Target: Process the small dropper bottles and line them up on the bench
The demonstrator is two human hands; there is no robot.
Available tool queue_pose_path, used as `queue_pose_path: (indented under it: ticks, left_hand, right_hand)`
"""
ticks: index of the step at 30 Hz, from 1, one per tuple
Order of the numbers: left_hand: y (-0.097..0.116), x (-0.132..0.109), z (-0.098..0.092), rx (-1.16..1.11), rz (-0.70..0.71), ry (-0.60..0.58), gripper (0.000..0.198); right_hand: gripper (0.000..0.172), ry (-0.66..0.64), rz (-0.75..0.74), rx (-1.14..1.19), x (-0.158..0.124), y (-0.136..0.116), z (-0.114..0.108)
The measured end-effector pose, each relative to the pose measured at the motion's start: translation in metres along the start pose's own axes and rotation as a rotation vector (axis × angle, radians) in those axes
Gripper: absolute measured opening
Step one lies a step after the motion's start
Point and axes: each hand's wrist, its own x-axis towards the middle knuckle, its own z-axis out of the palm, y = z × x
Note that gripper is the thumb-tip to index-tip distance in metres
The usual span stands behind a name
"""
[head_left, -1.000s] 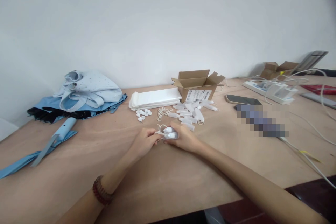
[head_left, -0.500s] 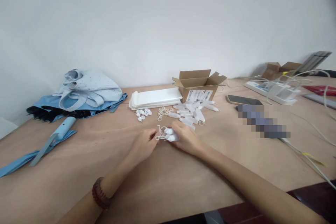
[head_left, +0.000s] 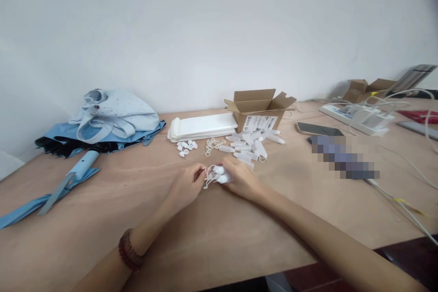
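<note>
At the middle of the counter [head_left: 219, 237], at 6 o'clock from the heap [head_left: 249, 147] of loose white pieces, the right hand [head_left: 241, 180] is gripping two small white tubes [head_left: 221, 174] between thumb and fingers, in nearly the same spot as a second ago. At 9 o'clock from them, the left hand [head_left: 186, 187] is pinching the thin white cord [head_left: 207, 179]. The cord is now bunching into looser loops between the hands than before. The fiddling with cord and tubes seems to be going on in place, unfinished.
</note>
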Motion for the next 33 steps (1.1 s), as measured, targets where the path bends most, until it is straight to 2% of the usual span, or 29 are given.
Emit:
queue_pose_path:
  ticks: [5, 10, 18, 23, 27, 30, 33]
  left_hand:
    - [0.007, -0.002, -0.001, 0.011, 0.032, -0.049, 0.021]
    - [0.004, 0.001, -0.001, 0.086, -0.023, -0.058, 0.041]
    - [0.001, 0.004, -0.002, -0.249, -0.271, -0.109, 0.052]
    - [0.003, 0.004, -0.005, -0.419, -0.478, -0.056, 0.049]
    - [0.01, 0.005, -0.012, -0.634, -0.487, 0.029, 0.04]
    - [0.013, 0.007, -0.02, -0.849, -0.519, 0.103, 0.029]
    - [0.013, 0.008, -0.026, -1.094, -0.539, 0.054, 0.02]
  right_hand:
    - [0.023, 0.007, 0.043, 0.022, 0.001, 0.002, -0.001]
    - [0.025, 0.003, 0.042, 0.038, -0.001, 0.001, 0.001]
    - [0.028, -0.043, -0.097, -0.185, 0.001, -0.014, -0.007]
    - [0.019, 0.004, -0.113, -0.252, 0.0, -0.014, -0.01]
    - [0.027, 0.036, 0.023, -0.057, -0.001, -0.008, -0.01]
    - [0.03, 0.001, 0.156, 0.151, 0.0, -0.006, -0.009]
    - [0.034, -0.082, 0.167, 0.318, 0.001, -0.007, -0.01]
